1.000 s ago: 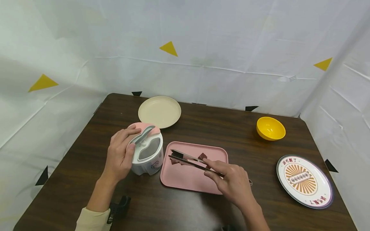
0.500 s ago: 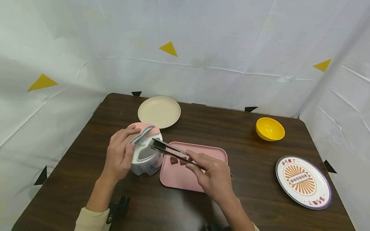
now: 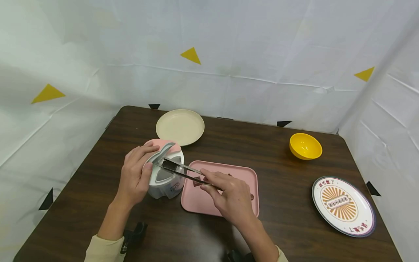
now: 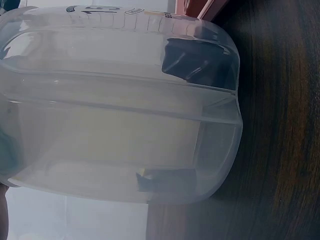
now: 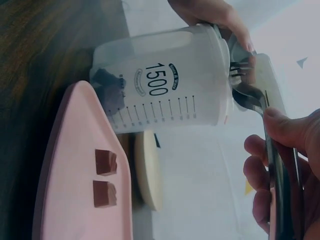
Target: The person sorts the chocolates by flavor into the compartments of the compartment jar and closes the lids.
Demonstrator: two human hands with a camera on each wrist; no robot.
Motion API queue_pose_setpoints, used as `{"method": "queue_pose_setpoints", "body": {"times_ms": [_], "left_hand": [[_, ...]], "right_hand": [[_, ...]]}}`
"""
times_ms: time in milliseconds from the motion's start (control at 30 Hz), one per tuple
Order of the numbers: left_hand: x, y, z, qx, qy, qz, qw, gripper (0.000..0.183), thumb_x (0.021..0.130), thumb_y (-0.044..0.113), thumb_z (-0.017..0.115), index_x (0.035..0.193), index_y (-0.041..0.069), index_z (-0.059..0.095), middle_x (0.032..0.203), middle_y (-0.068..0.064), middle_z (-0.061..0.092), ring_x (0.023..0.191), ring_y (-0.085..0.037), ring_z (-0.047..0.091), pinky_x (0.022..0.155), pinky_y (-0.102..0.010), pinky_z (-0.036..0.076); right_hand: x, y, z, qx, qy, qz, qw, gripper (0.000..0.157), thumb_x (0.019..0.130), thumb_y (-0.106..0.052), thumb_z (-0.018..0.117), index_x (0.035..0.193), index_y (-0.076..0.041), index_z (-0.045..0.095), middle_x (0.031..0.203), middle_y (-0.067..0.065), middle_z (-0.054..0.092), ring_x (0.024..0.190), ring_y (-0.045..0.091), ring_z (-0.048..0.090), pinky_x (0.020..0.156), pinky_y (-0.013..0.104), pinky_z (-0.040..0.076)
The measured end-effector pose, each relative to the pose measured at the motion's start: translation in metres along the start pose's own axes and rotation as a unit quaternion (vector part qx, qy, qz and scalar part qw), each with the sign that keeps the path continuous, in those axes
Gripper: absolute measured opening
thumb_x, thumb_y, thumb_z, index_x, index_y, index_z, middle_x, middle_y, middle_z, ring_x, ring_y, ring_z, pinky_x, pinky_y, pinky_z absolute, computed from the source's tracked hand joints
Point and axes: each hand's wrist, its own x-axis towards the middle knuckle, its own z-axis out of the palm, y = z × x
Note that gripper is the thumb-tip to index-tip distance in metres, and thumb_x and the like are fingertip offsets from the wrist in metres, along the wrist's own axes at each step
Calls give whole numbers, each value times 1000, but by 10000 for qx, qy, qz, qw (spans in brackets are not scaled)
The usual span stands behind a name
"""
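Observation:
My left hand (image 3: 134, 174) holds the lid of a clear storage canister (image 3: 165, 190), its raised grey flap (image 3: 160, 153) between thumb and fingers. My right hand (image 3: 230, 194) grips metal tongs (image 3: 193, 177) with a spoon-shaped and a fork-shaped end, their tips over the lid's opening. Something dark shows between the tips in the head view; I cannot tell whether it is a held piece. Dark pieces (image 5: 108, 92) lie at the canister's bottom, also visible as a dark block (image 4: 200, 62) in the left wrist view. Brown, chocolate-like squares (image 5: 105, 162) sit on the pink tray (image 3: 203, 207).
Behind the canister lies a cream plate (image 3: 180, 125). A yellow bowl (image 3: 305, 146) stands at the back right, with a patterned white plate (image 3: 343, 206) in front of it. White sheeting surrounds the dark wooden table (image 3: 170, 234).
My right hand has moved left with the tongs, bringing their tips from above the tray to over the canister's opening. The left hand stays on the lid.

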Motion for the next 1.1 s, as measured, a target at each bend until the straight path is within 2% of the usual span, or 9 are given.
{"method": "queue_pose_setpoints", "body": {"times_ms": [233, 367, 500, 600, 800, 933, 1100], "left_hand": [[1, 1, 0, -5, 1, 22, 10000, 44, 94, 24, 40, 114, 0, 70, 120, -11, 66, 123, -35, 54, 104, -56, 28], [1, 1, 0, 6, -5, 54, 10000, 44, 94, 24, 39, 113, 0, 70, 120, -11, 66, 123, -35, 54, 104, -56, 29], [2, 0, 0, 33, -28, 76, 10000, 44, 95, 25, 39, 113, 0, 70, 120, -12, 66, 124, -35, 54, 104, -56, 29], [0, 1, -1, 70, -50, 34, 10000, 44, 95, 24, 39, 114, 0, 70, 121, -12, 66, 124, -35, 54, 104, -56, 28], [-1, 1, -2, 81, -77, -15, 9999, 44, 94, 24, 39, 115, 0, 70, 122, -11, 65, 124, -35, 53, 106, -55, 27], [-1, 1, 0, 79, -68, -14, 9999, 44, 94, 24, 39, 115, 0, 70, 121, -11, 65, 124, -35, 53, 106, -55, 27], [-1, 1, 0, 107, -86, -58, 9999, 44, 94, 24, 40, 115, 0, 70, 122, -11, 65, 124, -34, 53, 106, -56, 27]], "right_hand": [[0, 0, -4, -98, -334, 163, 9993, 47, 81, -27, 80, 127, -24, 68, 87, -13, 68, 71, -2, 59, 57, 23, 45], [0, 0, -6, -104, -463, 327, 9983, 54, 81, -27, 80, 132, -27, 64, 93, -17, 67, 73, -3, 58, 57, 22, 45], [-3, 2, -9, 62, -562, 552, 9969, 63, 80, -25, 81, 139, -26, 58, 102, -15, 65, 74, -2, 57, 57, 22, 44], [-10, 8, -12, 390, -572, 836, 9941, 69, 80, -22, 82, 143, -22, 53, 105, -11, 64, 77, 1, 59, 56, 21, 44], [-29, 24, -22, 701, -475, 1616, 9832, 92, 80, -17, 81, 155, -22, 29, 101, -8, 57, 76, 9, 54, 55, 23, 41], [-42, 39, -28, 806, -392, 2127, 9730, 95, 81, -14, 80, 156, -15, 24, 96, -1, 47, 73, 14, 46, 60, 24, 40], [-60, 56, -37, 684, -191, 2948, 9529, 93, 82, -14, 79, 155, -5, 22, 93, 6, 43, 73, 15, 42, 62, 23, 37]]}}
